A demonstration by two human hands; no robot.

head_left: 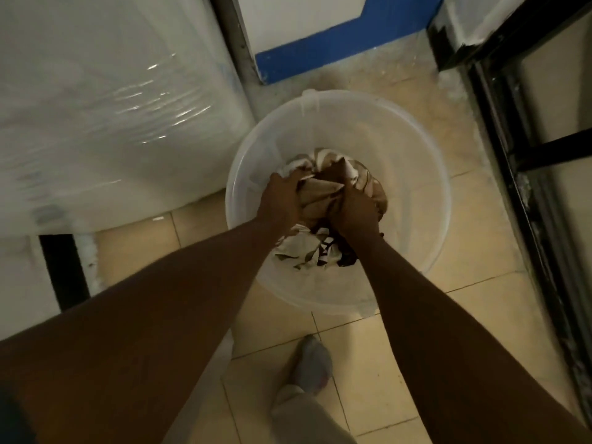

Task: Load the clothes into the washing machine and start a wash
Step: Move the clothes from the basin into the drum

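The clothes [317, 200] lay bunched low in the translucent bucket [413, 149] on the floor, directly beneath both hands. Left hand [282, 200] and right hand [355, 209] were clenched into the bundle; the white machine [105, 100] stood to the left.

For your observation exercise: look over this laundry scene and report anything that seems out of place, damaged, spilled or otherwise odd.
One oddity: the large white appliance at upper left is covered in shiny plastic wrap. Otherwise nothing looks spilled or broken: both the left hand and right hand grip crumpled clothes inside the upright bucket.
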